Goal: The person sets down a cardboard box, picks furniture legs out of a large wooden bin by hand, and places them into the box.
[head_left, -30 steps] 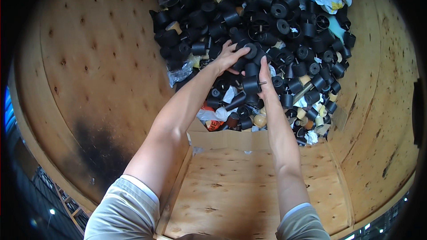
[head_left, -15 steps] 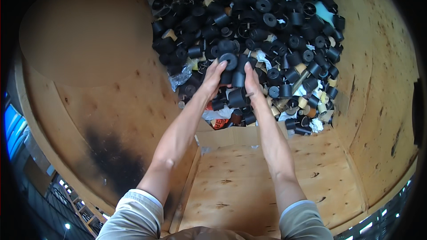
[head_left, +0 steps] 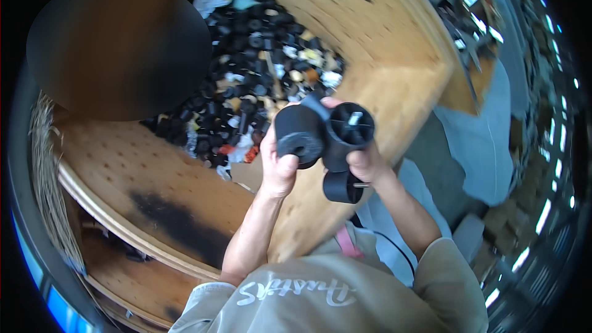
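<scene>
While both hands are lifted close under the camera, the left hand (head_left: 279,163) is curled round a black roller with a matt, foam-like face (head_left: 298,135), thumb across its front. Touching it at 3 o'clock, the right hand (head_left: 365,161) closes on a black spoked spool (head_left: 350,128) whose open end faces the camera, and a second, smaller black spool (head_left: 343,187) hangs below that hand at 6 o'clock, pressed against the fingers. Roller and spoked spool sit side by side, their rims in contact, roughly at the middle of the view.

Beyond the hands, at 11 o'clock, lies a heap of small black rollers and spools (head_left: 250,68) mixed with scraps of white, yellow and orange paper. The heap rests inside a plywood crate (head_left: 376,43) whose pale walls bend round it from 12 to 3 o'clock. A near panel of the crate (head_left: 123,166), with rows of small holes and a dark stain, runs from 9 to 7 o'clock. A large black rounded shape (head_left: 117,49) covers the upper left at 10 o'clock. At 6 o'clock is the person's beige shirt (head_left: 320,296). At 3 o'clock grey sheeting (head_left: 481,142) lies on the floor.
</scene>
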A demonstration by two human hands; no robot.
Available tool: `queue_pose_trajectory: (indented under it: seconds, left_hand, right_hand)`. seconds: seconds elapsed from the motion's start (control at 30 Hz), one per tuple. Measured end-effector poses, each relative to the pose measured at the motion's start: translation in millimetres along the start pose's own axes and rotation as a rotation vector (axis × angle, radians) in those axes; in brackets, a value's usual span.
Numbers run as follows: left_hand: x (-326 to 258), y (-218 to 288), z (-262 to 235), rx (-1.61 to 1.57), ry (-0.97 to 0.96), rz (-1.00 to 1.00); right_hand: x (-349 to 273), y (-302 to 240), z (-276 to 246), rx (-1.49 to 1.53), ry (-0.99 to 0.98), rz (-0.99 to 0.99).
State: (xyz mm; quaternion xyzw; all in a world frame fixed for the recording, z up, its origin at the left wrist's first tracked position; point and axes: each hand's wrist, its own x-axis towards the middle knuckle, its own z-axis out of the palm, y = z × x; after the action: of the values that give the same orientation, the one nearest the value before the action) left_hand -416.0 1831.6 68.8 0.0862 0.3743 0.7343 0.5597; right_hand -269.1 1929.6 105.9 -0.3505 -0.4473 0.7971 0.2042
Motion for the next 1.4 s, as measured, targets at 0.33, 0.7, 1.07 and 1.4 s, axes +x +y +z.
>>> queue_pose_trajectory:
  seconds: [0.33,0.7,1.07,1.4]
  left_hand:
    - [-97,-211,167,0.218,-0.533,-0.424]
    - [-98,-90,108,0.900,-0.559,0.429]
    - [-101,-156,-324,1.239,0.683,-0.745]
    - [43,-121,-465,2.091,0.160,-0.718]
  right_hand:
    - [-297,41,-153,-0.027,0.743,-0.118]
    - [-249,105,-262,-0.462,1.121,-0.086]
    - [112,18,-26,-1.417,-0.694,-0.024]
    - [298,423,-28,-1.694,-0.630,0.337]
